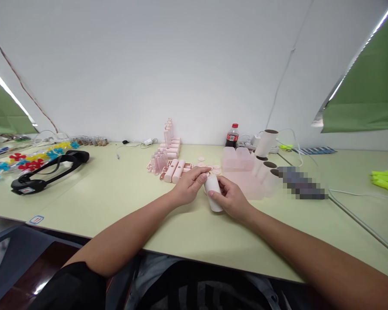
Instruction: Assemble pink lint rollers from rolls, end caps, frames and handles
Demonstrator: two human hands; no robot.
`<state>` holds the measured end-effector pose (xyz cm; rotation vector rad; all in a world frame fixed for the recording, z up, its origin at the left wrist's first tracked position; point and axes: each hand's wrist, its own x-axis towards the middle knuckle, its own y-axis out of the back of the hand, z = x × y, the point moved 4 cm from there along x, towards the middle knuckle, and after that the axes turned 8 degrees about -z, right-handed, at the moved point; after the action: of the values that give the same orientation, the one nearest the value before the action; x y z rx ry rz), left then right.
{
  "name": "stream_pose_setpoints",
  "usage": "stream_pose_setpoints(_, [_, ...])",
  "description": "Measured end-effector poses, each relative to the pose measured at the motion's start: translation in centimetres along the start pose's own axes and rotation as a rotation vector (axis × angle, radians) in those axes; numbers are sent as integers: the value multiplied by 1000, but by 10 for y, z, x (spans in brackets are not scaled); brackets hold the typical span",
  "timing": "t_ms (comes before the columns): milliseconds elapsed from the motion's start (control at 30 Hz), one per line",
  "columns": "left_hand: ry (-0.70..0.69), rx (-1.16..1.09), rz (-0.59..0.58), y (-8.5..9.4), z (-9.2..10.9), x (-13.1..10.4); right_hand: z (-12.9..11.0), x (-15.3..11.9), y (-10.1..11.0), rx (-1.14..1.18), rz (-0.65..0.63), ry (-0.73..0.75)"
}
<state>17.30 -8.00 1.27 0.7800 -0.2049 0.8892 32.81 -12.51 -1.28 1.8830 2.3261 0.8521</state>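
Observation:
My right hand (232,199) is wrapped round a white cardboard tube (215,199), which it holds tilted just above the near part of the table. At the tube's upper end is my left hand (191,184), its thumb and fingers close together in a pinch. What lies between those fingertips is too small to make out. Just beyond the hands lie thin pale pink discs (216,168). Left of these are pink oblong cases (174,171) and a cluster of clear pink tubes (159,160).
Pink boxes (237,159) stand right of centre, beside several white tubes (267,143). A cola bottle (232,135) is by the wall. On the left lie a black headset-like strap (51,168) and colourful flower shapes (32,164). Cables (362,193) cross the right side.

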Motion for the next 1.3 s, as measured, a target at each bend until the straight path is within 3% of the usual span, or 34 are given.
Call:
stream_pose_setpoints(267, [37, 74, -10, -1, -1, 1, -2, -4, 11, 209, 213, 75])
stream_pose_setpoints(467, [72, 43, 136, 7, -3, 2, -10, -5, 16, 200, 334, 197])
stream_pose_setpoints(600, [95, -90, 149, 7, -8, 2, -11, -5, 14, 163, 309, 196])
stream_pose_setpoints(833, [54, -260, 112, 4, -5, 2, -1, -2, 9, 94, 137, 202])
stream_pose_setpoints(1133, [67, -307, 93, 5, -5, 2, -1, -4, 7, 84, 134, 259])
stream_pose_setpoints(1300, [37, -348, 45, 3, -1, -1, -1, -4, 4, 165, 94, 221])
